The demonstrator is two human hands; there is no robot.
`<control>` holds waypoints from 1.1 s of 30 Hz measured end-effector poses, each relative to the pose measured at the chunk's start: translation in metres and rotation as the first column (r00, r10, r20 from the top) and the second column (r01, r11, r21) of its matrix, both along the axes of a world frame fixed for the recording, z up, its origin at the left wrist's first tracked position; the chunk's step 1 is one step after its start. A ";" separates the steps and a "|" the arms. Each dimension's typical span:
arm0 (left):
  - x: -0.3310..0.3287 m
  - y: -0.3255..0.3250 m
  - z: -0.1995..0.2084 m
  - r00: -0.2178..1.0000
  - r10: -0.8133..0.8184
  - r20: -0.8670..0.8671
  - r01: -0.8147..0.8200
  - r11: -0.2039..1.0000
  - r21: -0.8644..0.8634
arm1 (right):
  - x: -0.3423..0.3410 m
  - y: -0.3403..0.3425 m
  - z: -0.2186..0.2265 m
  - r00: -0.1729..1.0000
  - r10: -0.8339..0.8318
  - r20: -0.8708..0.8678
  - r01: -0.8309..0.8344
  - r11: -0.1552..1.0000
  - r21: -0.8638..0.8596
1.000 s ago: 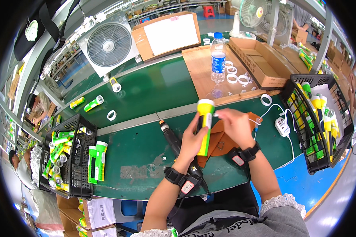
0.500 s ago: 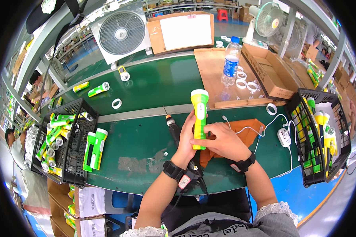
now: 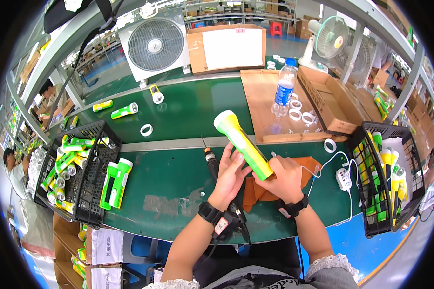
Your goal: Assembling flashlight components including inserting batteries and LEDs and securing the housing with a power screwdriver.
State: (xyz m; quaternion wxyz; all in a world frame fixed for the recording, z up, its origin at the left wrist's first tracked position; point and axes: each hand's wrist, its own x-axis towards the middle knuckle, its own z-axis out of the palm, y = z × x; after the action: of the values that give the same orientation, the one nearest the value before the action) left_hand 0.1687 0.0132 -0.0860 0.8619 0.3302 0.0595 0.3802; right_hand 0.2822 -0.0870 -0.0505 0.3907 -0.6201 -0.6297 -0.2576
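Note:
A green-and-yellow flashlight [image 3: 246, 147] is tilted above the bench, its broad white head up and to the left. My right hand [image 3: 285, 180] is closed around its tail end. Beside the barrel, my left hand [image 3: 228, 180] has its palm turned up and fingers apart; one fingertip reaches the barrel's edge, and whether it touches is unclear. Under my hands lie an orange cloth [image 3: 258, 192] and a dark electric screwdriver [image 3: 211, 161], partly hidden by my left hand and wrist. A white cable [image 3: 330, 158] passes close to my right hand.
Black crates of flashlights stand at left [image 3: 89, 200] and right [image 3: 371, 192]. Two flashlights [image 3: 118, 185] lie by the left crate. A white power strip [image 3: 343, 179] sits at right. Farther back are a water bottle [image 3: 283, 91], white rings [image 3: 294, 114] and an open carton [image 3: 330, 108].
The flashlight has swung from nearly upright to leaning left. My right hand has closed on its tail, while my left hand has loosened from the barrel.

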 end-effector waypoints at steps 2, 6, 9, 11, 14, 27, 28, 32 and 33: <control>0.003 0.001 0.002 0.998 0.032 -0.049 -0.029 0.997 0.071 | 0.003 0.001 -0.003 1.000 0.002 -0.026 -0.003 1.000 -0.030; 0.001 -0.005 0.012 0.995 -0.084 0.045 0.092 0.971 -0.220 | 0.004 0.000 -0.002 0.993 0.115 -0.004 -0.114 0.984 -0.135; 0.003 -0.001 0.002 1.000 -0.007 0.027 0.012 0.979 -0.201 | -0.005 0.002 0.004 0.892 0.436 -0.123 -0.449 0.887 -0.112; 0.002 -0.001 -0.003 1.000 0.012 0.011 -0.010 0.985 -0.175 | -0.010 -0.002 0.003 0.909 0.349 -0.226 -0.386 0.911 -0.144; -0.001 -0.008 0.005 0.996 -0.021 0.087 0.028 0.997 -0.071 | -0.017 -0.003 0.001 0.962 0.174 -0.211 -0.224 0.945 -0.239; -0.003 -0.006 -0.003 0.975 -0.123 0.187 0.119 0.992 0.034 | -0.033 0.003 -0.008 0.997 0.054 -0.047 -0.055 0.998 -0.025; -0.002 -0.006 -0.003 0.966 -0.135 0.222 0.128 0.991 0.045 | -0.032 0.004 -0.010 0.997 0.055 -0.047 -0.057 0.998 -0.023; 0.000 -0.006 -0.004 0.952 -0.159 0.263 0.143 0.987 0.077 | -0.028 0.005 -0.013 0.995 0.090 -0.035 -0.090 0.996 -0.018; -0.001 -0.006 -0.005 0.952 -0.154 0.266 0.137 0.987 0.078 | -0.028 0.005 -0.012 0.996 0.090 -0.021 -0.091 0.996 -0.023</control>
State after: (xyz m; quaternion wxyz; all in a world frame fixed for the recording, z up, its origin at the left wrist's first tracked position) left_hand 0.1675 0.0076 -0.0907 0.8775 0.3038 -0.0947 0.3589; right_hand 0.2543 -0.0821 -0.0629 0.4005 -0.5982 -0.6563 -0.2258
